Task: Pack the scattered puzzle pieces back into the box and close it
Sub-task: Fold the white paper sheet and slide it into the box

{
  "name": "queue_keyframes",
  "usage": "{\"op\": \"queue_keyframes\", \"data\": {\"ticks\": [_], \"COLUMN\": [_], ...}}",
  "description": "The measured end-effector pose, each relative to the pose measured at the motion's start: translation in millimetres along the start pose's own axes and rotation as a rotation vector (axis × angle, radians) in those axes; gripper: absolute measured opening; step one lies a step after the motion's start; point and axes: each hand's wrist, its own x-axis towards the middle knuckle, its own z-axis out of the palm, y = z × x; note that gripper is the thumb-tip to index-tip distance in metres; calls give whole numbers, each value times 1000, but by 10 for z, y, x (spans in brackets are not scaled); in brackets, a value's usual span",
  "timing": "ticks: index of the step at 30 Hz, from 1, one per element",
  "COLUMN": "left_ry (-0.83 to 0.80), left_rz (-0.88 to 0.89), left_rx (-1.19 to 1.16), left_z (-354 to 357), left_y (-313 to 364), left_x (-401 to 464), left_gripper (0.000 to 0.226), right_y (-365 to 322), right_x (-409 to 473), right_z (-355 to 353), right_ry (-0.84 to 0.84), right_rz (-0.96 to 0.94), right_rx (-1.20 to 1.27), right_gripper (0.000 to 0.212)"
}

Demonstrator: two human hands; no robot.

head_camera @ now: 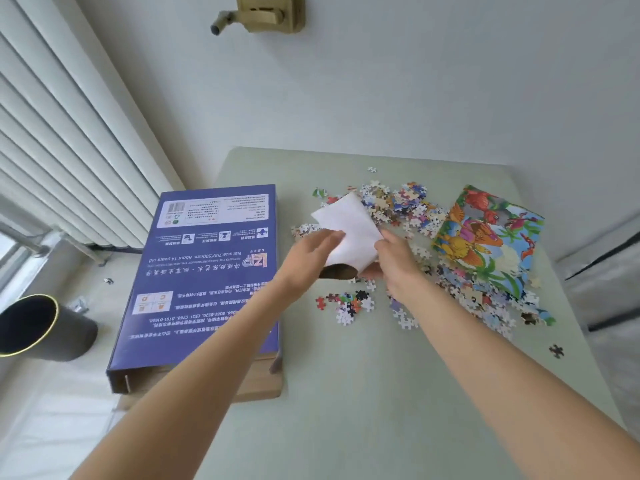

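Note:
A white paper bag (349, 226) with a dark brown inside is held a little above the table, its open mouth facing me. My left hand (317, 245) holds its left edge and my right hand (393, 259) grips the right side of the mouth. Loose puzzle pieces (398, 202) lie heaped behind the bag, and a smaller cluster (349, 304) lies in front of it. The big blue puzzle box (207, 271) lies flat on the table's left side, its near end open. A colourful dinosaur picture sheet (485, 244) lies at the right over more pieces.
The pale green table (346, 410) stands against a white wall. Single pieces lie at its right edge (556, 350), near the back (372, 169) and on the floor (108, 280). A black cylindrical bin (38, 327) stands on the floor at left, below a white radiator (62, 133).

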Motion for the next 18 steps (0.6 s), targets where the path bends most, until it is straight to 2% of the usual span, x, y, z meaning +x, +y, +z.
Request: {"op": "queue_keyframes", "data": {"ticks": [2,4,8,10,14,16,18], "left_ry": [158,244,247,285,164,143,115], "left_rz": [33,40,44,46,-134,-129,-116], "left_rx": [151,178,-161,-219,-228,-108,-23], "left_z": [-85,-185,-467,-613,-896,-1006,-1082], "left_y": [-100,-188,-202,-232,-407,-547,-687], "left_x": [-103,-201,-501,-648,-930,-1103,-1265], "left_gripper": [34,43,45,39,45,25,13], "right_y": [26,25,16,13,79,148,248], "right_x": [-141,-290,-570,-688,-942,-1059,-1193], "right_z": [61,127,317,429,647,748,865], "right_ry": [-12,-55,-81,-91,-210,-274,-333], "right_rz": [16,28,36,42,149,152,116], "right_rx": [41,56,43,45,208,137,50], "right_gripper": [38,37,32,34,27,37,26]}}
